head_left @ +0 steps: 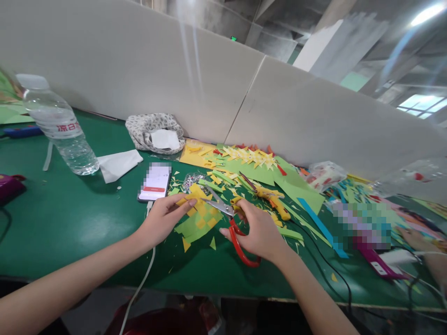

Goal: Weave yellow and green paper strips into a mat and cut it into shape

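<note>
Paper is being pinched in the left hand's grip while scissors, clasped by the right hand, are being aimed, ideally clear of fingertips

Your left hand: thumb and fingers pinched, palm inward.
Your right hand: fingers curled, thumb apart below.
Your forearms: bare, angled inward from both lower corners.

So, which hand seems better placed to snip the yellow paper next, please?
Probably the right hand: it holds the scissors, blades apart near the yellow paper, while the left hand pinches that paper.
</note>
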The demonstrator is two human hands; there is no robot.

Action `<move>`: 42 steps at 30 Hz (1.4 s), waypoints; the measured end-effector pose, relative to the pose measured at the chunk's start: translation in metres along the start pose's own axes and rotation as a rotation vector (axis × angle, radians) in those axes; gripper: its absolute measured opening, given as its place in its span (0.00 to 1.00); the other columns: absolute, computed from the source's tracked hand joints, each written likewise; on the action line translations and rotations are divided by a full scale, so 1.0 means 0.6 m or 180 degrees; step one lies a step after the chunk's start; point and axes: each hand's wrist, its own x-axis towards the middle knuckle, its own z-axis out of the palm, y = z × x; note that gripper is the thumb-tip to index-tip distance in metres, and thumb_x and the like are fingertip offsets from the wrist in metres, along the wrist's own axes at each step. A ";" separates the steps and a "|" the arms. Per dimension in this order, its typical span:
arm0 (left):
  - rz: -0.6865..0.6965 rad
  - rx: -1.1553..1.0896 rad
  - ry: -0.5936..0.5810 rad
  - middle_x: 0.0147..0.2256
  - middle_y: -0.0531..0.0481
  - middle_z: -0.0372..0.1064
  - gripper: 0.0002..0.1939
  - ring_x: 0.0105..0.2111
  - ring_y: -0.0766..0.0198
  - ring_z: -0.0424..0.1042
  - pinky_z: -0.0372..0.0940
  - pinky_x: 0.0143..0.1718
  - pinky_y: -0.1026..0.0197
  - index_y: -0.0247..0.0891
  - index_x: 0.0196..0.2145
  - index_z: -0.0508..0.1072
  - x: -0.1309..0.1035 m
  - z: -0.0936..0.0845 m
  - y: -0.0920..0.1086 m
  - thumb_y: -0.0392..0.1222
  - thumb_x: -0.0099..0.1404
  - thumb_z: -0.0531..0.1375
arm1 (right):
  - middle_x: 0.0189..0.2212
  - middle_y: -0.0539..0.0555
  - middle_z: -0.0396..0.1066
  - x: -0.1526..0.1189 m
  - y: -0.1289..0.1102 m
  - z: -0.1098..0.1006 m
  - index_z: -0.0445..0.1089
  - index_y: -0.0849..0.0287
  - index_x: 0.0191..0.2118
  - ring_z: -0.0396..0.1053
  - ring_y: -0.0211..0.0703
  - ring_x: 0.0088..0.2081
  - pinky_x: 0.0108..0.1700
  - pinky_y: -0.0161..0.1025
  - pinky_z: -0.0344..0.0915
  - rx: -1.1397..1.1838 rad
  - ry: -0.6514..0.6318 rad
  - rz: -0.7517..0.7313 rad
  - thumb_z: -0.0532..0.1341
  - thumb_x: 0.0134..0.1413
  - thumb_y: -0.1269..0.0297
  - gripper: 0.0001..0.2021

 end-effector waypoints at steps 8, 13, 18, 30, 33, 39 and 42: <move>0.0076 0.0192 0.0217 0.22 0.55 0.63 0.15 0.21 0.68 0.55 0.50 0.21 0.66 0.38 0.31 0.73 0.002 -0.003 -0.009 0.52 0.61 0.55 | 0.23 0.48 0.63 -0.003 -0.017 0.007 0.57 0.56 0.30 0.60 0.38 0.22 0.24 0.34 0.49 -0.0071 -0.0254 0.0062 0.60 0.44 0.49 0.17; 0.0143 0.0082 0.0039 0.29 0.52 0.70 0.13 0.26 0.65 0.63 0.57 0.25 0.66 0.40 0.37 0.75 -0.001 0.004 -0.014 0.47 0.62 0.53 | 0.23 0.48 0.63 -0.003 -0.024 0.016 0.55 0.56 0.29 0.59 0.37 0.22 0.23 0.33 0.48 0.0004 -0.0357 0.0086 0.60 0.43 0.46 0.19; 0.0113 -0.0093 -0.0103 0.31 0.50 0.73 0.12 0.31 0.63 0.68 0.61 0.31 0.64 0.40 0.36 0.76 -0.006 0.013 -0.013 0.43 0.62 0.53 | 0.23 0.48 0.62 -0.004 -0.030 0.022 0.54 0.56 0.28 0.59 0.37 0.22 0.23 0.33 0.48 0.0023 -0.0229 0.0025 0.60 0.43 0.49 0.17; -0.0157 -0.0679 -0.0120 0.24 0.52 0.69 0.11 0.27 0.65 0.66 0.60 0.29 0.64 0.38 0.24 0.74 -0.011 0.021 -0.008 0.47 0.58 0.57 | 0.20 0.47 0.61 -0.007 -0.028 0.027 0.53 0.56 0.26 0.57 0.35 0.20 0.23 0.33 0.47 0.0037 -0.0060 -0.0119 0.59 0.44 0.50 0.17; -0.0230 -0.0747 -0.0141 0.23 0.53 0.67 0.12 0.24 0.67 0.63 0.59 0.26 0.65 0.37 0.23 0.72 -0.010 0.021 -0.005 0.47 0.57 0.58 | 0.19 0.46 0.59 -0.008 -0.028 0.027 0.52 0.55 0.26 0.56 0.35 0.19 0.23 0.33 0.47 0.0057 -0.0080 -0.0109 0.59 0.43 0.49 0.17; -0.0264 -0.0850 -0.0267 0.24 0.52 0.68 0.12 0.25 0.66 0.63 0.60 0.27 0.64 0.37 0.25 0.75 -0.008 0.020 -0.001 0.48 0.56 0.59 | 0.18 0.46 0.59 -0.009 -0.027 0.024 0.52 0.55 0.24 0.55 0.34 0.19 0.23 0.33 0.46 0.0098 -0.0064 -0.0145 0.59 0.43 0.50 0.18; -0.0288 -0.0850 -0.0332 0.25 0.51 0.70 0.12 0.26 0.66 0.64 0.62 0.28 0.64 0.38 0.27 0.76 -0.008 0.019 0.001 0.48 0.56 0.59 | 0.17 0.45 0.59 -0.009 -0.026 0.022 0.52 0.56 0.24 0.55 0.33 0.18 0.23 0.33 0.46 0.0099 0.0013 -0.0196 0.60 0.43 0.50 0.17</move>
